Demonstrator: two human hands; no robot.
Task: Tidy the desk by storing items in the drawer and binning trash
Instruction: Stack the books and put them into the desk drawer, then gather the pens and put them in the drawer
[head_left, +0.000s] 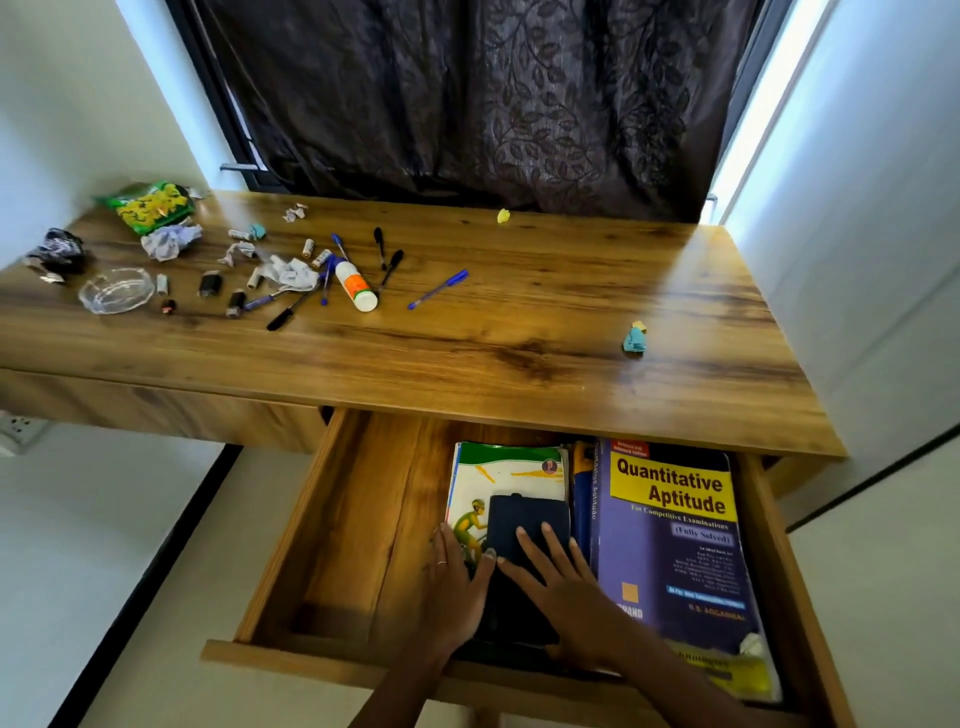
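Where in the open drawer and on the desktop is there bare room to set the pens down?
The drawer is bare on its left side, from its left wall to the cyclist book. Its right side is crowded: both hands on the dark notebook, beside the purple book. The desktop is bare mid-right; its left end is cluttered.

Left hand (457, 587) and right hand (558, 582) lie flat, fingers straight.

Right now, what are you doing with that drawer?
A person is tidying a desk. Both hands, the left hand and the right hand, lie flat on a dark notebook in the open drawer, atop a cyclist-cover book beside a purple Quantitative Aptitude book. Pens, a glue bottle, batteries and crumpled paper still lie on the desktop.
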